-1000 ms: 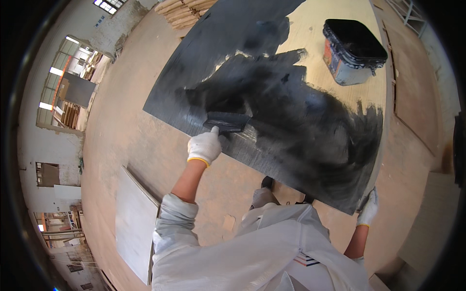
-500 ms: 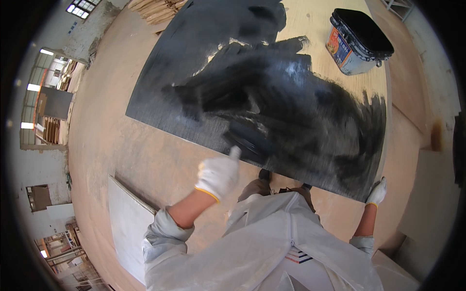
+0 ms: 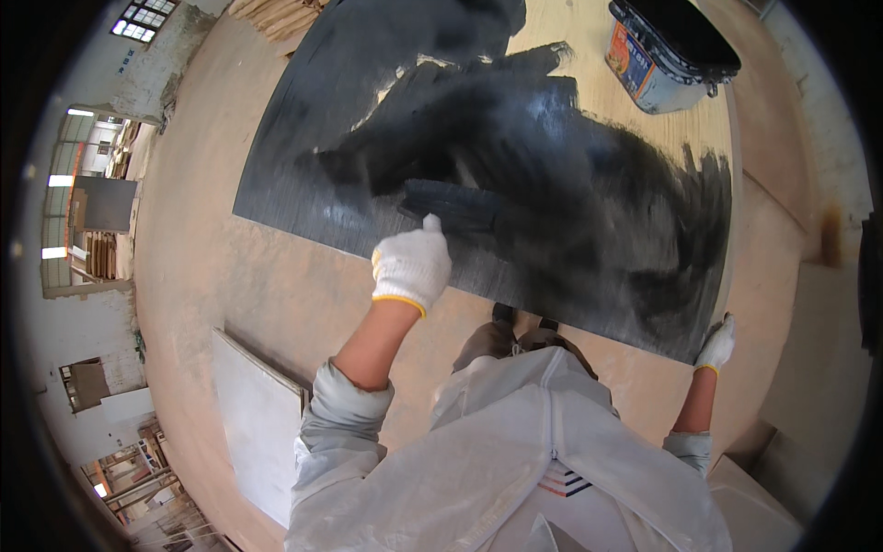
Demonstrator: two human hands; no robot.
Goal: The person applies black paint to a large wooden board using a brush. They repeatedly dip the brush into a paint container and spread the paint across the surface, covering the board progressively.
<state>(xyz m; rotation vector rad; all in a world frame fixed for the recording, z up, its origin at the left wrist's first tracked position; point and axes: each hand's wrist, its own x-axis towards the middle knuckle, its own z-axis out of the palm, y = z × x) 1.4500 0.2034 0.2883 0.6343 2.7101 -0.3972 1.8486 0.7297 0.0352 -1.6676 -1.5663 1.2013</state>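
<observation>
And here's the wide black spreader (image 3: 451,204) on the dark-coated near side of the board (image 3: 589,221), the left hand (image 3: 411,265) gripping its handle. Down at the near right corner, the right hand (image 3: 716,345) is at the edge, and on my feed I can't tell whether it grips; farther out, a black-topped bucket (image 3: 655,75) stands on pale wood.

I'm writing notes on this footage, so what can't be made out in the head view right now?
In the head view:
Dark flat tool: its grip is hidden by the left hand.
Board: the far end is cut off by the top edge.
Tub: its top is partly cut off by the same edge.
Right hand: too small to tell how its fingers meet the board's corner.
Shoes: partly hidden by the board.
</observation>
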